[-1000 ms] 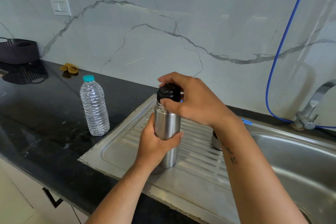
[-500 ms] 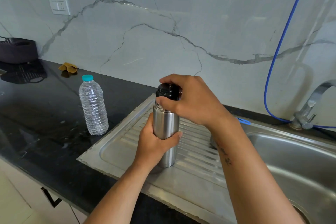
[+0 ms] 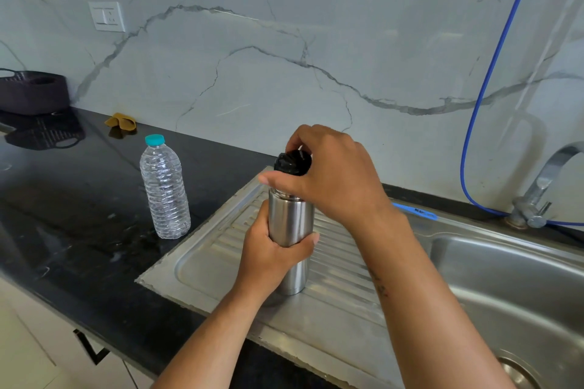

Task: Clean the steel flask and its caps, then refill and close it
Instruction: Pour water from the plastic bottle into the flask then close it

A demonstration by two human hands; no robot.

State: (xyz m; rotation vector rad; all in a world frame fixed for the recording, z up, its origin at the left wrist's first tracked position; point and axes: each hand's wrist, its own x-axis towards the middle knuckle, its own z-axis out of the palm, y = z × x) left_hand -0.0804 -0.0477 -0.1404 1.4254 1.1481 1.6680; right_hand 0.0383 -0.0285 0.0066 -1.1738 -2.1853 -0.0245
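Left hand gripped the steel flask upright on the drainboard; right hand pinched its black cap, best turned squarely.

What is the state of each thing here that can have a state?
steel flask: upright on the drainboard, gripped by left hand
black cap: on the flask's mouth, gripped by right hand
plastic bottle: upright, teal cap on
tap: no water visible

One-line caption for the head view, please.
Left hand steadies steel flask on draining board; right hand grips its black cap.
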